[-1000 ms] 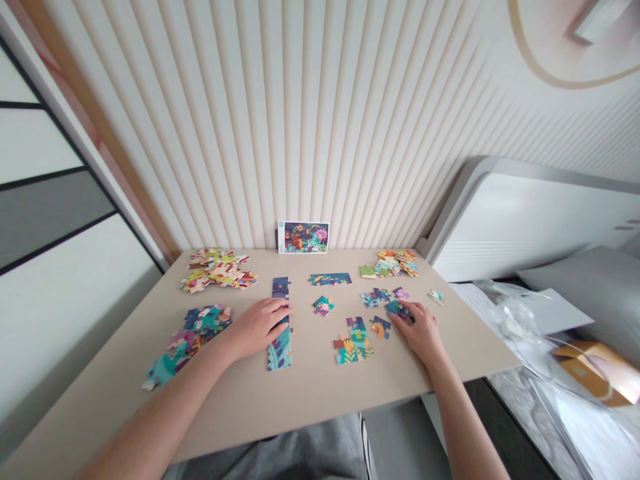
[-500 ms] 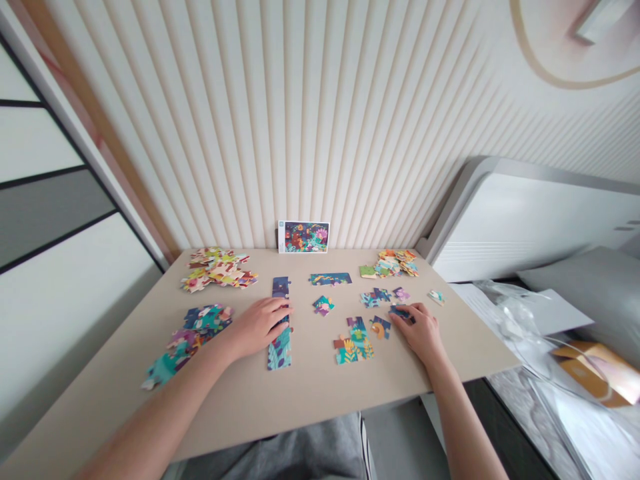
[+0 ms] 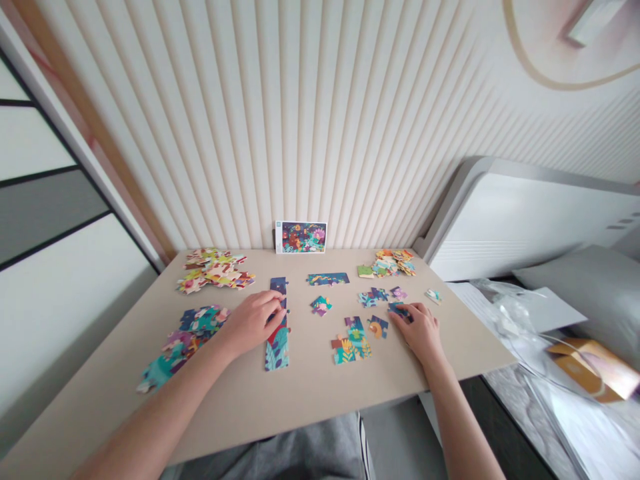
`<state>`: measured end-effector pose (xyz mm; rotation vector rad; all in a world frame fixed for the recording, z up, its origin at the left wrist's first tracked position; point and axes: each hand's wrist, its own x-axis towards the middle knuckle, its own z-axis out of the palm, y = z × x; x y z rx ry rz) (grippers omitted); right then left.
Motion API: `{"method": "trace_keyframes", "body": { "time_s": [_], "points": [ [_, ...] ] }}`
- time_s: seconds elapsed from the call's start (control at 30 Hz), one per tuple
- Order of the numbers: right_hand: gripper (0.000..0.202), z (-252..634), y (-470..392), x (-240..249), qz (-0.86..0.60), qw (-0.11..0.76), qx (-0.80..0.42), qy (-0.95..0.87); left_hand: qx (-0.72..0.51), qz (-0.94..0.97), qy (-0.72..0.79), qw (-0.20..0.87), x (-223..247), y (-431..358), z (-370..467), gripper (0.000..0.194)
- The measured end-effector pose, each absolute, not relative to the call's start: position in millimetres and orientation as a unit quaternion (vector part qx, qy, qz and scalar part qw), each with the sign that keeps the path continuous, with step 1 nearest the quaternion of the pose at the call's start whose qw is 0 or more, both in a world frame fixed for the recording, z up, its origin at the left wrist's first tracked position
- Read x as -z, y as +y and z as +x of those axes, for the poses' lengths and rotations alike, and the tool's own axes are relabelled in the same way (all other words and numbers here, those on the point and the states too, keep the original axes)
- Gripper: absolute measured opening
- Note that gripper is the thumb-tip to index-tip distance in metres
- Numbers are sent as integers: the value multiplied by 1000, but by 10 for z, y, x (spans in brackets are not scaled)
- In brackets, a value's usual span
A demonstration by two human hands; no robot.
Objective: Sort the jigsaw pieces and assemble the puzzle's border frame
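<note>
My left hand [image 3: 255,321] rests at the left side of an upright strip of joined puzzle pieces [image 3: 277,350], its bent fingers apart and lying over the strip's middle. A dark blue puzzle piece [image 3: 397,307] is under the fingertips of my right hand [image 3: 419,328], which pinch it at the table surface. Left of that hand lie a loose piece with an orange shape [image 3: 379,327] and a joined block with yellow plants [image 3: 352,343]. Above are a short joined group [image 3: 373,297] and a small purple piece [image 3: 399,293].
A picture card [image 3: 301,238] leans on the ribbed wall. Piles of pieces lie at back left [image 3: 215,270], front left [image 3: 185,343] and back right [image 3: 387,263]. A horizontal joined strip [image 3: 328,279], a loose piece [image 3: 321,305] and a pale piece [image 3: 433,296] are also on the table [image 3: 305,400].
My left hand has drawn slightly left and its fingers have curled, uncovering more of the strip's red middle. My right hand stays at the dark blue piece. The view has shifted slightly.
</note>
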<state>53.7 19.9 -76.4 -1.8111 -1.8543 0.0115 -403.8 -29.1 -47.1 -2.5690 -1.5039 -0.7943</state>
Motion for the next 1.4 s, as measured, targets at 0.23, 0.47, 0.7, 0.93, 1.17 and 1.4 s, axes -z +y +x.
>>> {"method": "trace_keyframes", "body": {
  "time_s": [0.23,0.47,0.7,0.93,1.17,1.4],
  "points": [
    [39,520,164,742,-673,275,29,-686,314,-797,-513,47,361,-328,-4036,38],
    [34,537,168,735,-672,334,80,-656,294,-806,-514,14,345,-343,-4019,44],
    [34,527,170,728,-668,337,80,-658,251,-794,-553,28,409,-344,-4052,42],
    [34,530,175,722,-668,342,84,-656,268,-798,-537,56,421,-346,-4038,44],
    [34,503,147,711,-652,358,115,-659,279,-799,-530,47,402,-334,-4038,47],
    [34,532,398,575,-606,288,79,-737,254,-796,-548,39,394,-342,-4047,50]
  ]
}}
